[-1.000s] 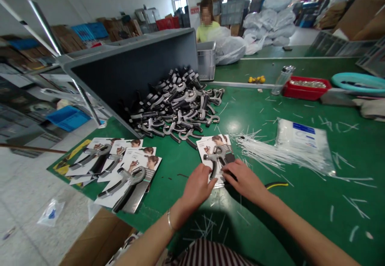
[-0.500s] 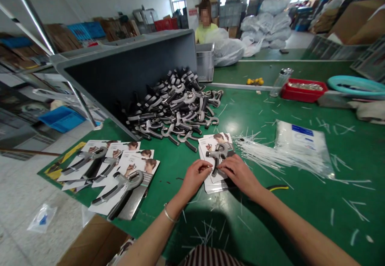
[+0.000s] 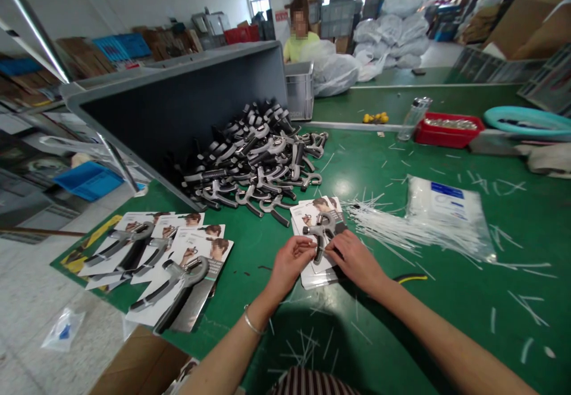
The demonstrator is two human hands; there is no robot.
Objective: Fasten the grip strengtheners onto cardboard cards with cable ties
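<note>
Green table [image 3: 254, 234]; grey bin [image 3: 178, 85]; two hands; one exerciser on cards.
Bin: on its side, exercisers in a pile [image 3: 259, 157] spilling from its mouth. Left group: carded exercisers [image 3: 185, 273], overlapping. Bag [image 3: 450, 210]: clear, beside loose white ties [image 3: 383, 225]. Right hand [image 3: 359, 261]: thumb and fingers drawn to a narrow pinch at the handle, apparently on a tie end. Left hand [image 3: 289, 261]: likewise nearly closed, opposite side. Card stack [image 3: 314, 279]: flat on the table, between the hands. Exerciser [image 3: 328, 225]: flat on the top card, lower handle between the fingertips. Tie [image 3: 322, 250]: thin, pale, across that handle. Step, as judged: tie being fastened; calls for both ends kept pinched and the exerciser steady.
</note>
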